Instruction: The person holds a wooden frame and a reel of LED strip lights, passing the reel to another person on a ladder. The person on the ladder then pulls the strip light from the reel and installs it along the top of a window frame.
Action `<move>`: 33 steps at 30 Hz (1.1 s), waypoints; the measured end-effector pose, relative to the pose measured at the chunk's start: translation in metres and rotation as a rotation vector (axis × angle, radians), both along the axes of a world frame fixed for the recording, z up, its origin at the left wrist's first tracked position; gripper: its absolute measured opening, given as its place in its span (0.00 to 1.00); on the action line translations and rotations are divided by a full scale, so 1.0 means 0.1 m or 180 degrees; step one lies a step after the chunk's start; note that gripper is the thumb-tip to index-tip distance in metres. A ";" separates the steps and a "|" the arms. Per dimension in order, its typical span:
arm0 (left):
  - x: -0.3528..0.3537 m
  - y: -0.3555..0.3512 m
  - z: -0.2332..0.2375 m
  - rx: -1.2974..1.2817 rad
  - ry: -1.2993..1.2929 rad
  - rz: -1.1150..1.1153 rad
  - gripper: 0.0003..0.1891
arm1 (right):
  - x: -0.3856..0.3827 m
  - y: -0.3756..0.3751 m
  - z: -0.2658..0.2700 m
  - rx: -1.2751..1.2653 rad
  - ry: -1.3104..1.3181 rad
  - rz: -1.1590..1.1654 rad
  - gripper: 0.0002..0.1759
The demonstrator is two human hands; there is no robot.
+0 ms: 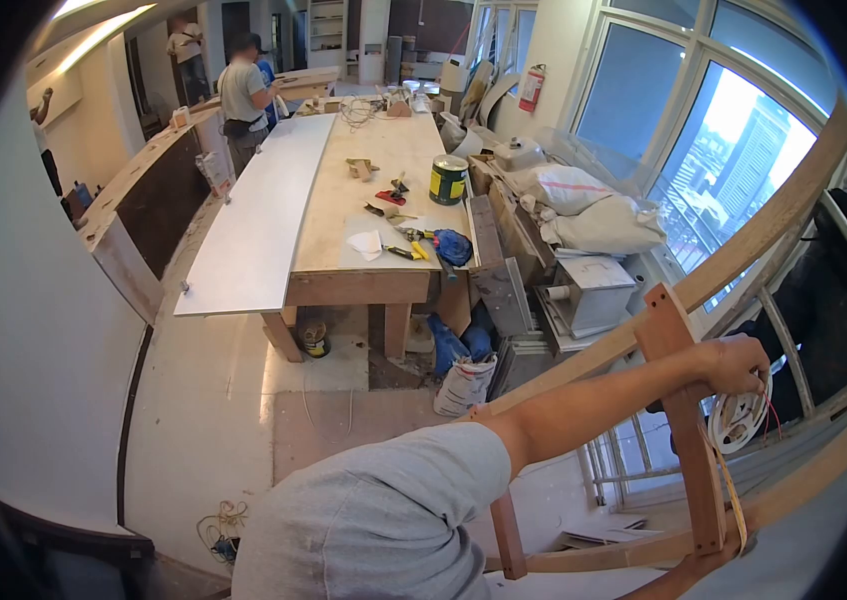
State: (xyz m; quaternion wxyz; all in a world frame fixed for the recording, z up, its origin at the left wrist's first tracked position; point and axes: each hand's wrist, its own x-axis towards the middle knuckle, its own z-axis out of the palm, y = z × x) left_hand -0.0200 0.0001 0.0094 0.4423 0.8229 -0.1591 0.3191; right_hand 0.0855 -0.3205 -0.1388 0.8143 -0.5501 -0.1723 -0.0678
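My left hand reaches out to the right, past a reddish-brown wooden upright. Its fingers are wrapped round the edge of a white reel of LED strip, with thin red wires sticking out at its side. A yellowish length of the strip hangs from the reel down along the upright. Of my right arm, a forearm shows at the bottom edge, beneath the lower wooden rail. My right hand is mostly hidden near the foot of the upright, and its fingers cannot be made out.
A long worktable bears a white panel, a paint can and hand tools. White sacks and metal boxes are piled by the windows. A person stands beyond the panel. Cords lie on the floor.
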 end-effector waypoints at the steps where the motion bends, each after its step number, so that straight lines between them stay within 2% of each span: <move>1: 0.03 0.00 -0.01 0.0030 -0.0055 -0.0005 0.09 | -0.01 0.00 0.01 -0.0011 -0.0006 0.0020 0.31; 20: 0.11 0.02 -0.05 0.0096 -0.0055 0.0001 0.09 | -0.22 0.01 0.10 -0.0117 -0.0017 0.0404 0.34; 23: 0.08 0.02 -0.04 0.0075 -0.0033 -0.0002 0.09 | -0.78 0.33 0.39 -0.0153 -0.0008 -0.0256 0.33; 33: 0.11 0.03 -0.05 0.0063 -0.0081 -0.0040 0.09 | -0.37 0.14 0.22 -0.0077 -0.0030 0.0033 0.31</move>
